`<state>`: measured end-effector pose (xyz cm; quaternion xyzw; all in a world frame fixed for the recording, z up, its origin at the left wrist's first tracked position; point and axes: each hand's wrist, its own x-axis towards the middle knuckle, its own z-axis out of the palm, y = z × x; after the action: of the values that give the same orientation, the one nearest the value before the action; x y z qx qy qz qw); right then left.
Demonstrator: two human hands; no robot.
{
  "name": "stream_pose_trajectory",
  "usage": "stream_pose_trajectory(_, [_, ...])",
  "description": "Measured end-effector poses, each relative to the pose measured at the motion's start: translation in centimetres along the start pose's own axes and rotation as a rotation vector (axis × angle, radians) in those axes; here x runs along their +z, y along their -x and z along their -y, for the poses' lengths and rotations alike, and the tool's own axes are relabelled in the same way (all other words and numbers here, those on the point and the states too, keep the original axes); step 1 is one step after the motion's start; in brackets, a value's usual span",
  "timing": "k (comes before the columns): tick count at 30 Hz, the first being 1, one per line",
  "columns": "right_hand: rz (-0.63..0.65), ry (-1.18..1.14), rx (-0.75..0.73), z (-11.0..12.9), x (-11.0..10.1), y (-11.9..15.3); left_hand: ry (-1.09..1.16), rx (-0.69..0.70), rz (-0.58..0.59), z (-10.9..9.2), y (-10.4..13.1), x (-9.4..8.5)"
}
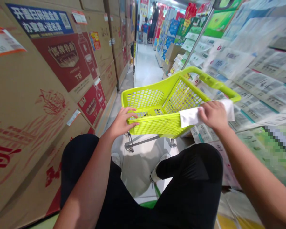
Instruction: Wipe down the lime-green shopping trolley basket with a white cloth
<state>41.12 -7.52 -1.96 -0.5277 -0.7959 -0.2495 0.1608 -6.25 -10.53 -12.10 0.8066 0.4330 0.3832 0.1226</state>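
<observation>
A lime-green plastic shopping cart [154, 125] with perforated basket walls stands sideways in front of my knees. My left hand [122, 123] grips the near left corner of its rim, fingers over the top edge. On the right, my right hand [214, 114] is closed on a white cloth [189, 117], which lies draped along the near rim below the handle [213, 82]. Cloth or thick tissue, I cannot tell which. No goods show in the visible part of the basket. Metal legs and casters [130, 146] show underneath.
Stacked cardboard cartons [81, 76] wall the left side. Packs of tissue paper [267, 86] are piled high on the right. A narrow tiled aisle [147, 60] runs ahead, with two people [153, 22] far along it. A slanted metal pole [197, 39] rises behind the cart.
</observation>
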Motion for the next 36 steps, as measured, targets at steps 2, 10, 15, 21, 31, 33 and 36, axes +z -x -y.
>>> stream_pose_trajectory(2, [-0.071, -0.023, 0.017, -3.7, -0.2, 0.4, -0.032, 0.029, -0.020, -0.1, 0.1, 0.2])
stream_pose_trajectory(10, [-0.209, -0.159, 0.134, 10.2, 2.9, 0.9, -0.436, -0.176, -0.183, -5.3, -0.8, 5.8])
stream_pose_trajectory(15, [-0.079, -0.242, -0.013, 17.3, 2.4, -0.7, -0.453, -0.328, -0.205, -4.5, -2.6, 5.5])
stream_pose_trajectory(21, [0.072, -0.039, -0.098, 12.7, -2.4, -1.8, -0.410, -0.514, -0.298, -1.1, -3.0, 4.2])
stream_pose_trajectory(31, [0.082, -0.110, -0.037, 5.3, -9.6, -0.9, 0.140, -0.206, -0.250, -5.4, -4.0, 8.0])
stream_pose_trajectory(33, [-0.012, -0.238, 0.026, 6.7, -9.1, -0.7, 0.194, -0.196, -0.275, -5.8, -4.4, 8.2])
stream_pose_trajectory(36, [-0.148, -0.389, 0.099, 10.0, -8.7, -0.6, 0.291, -0.275, -0.353, -5.4, -4.9, 7.9])
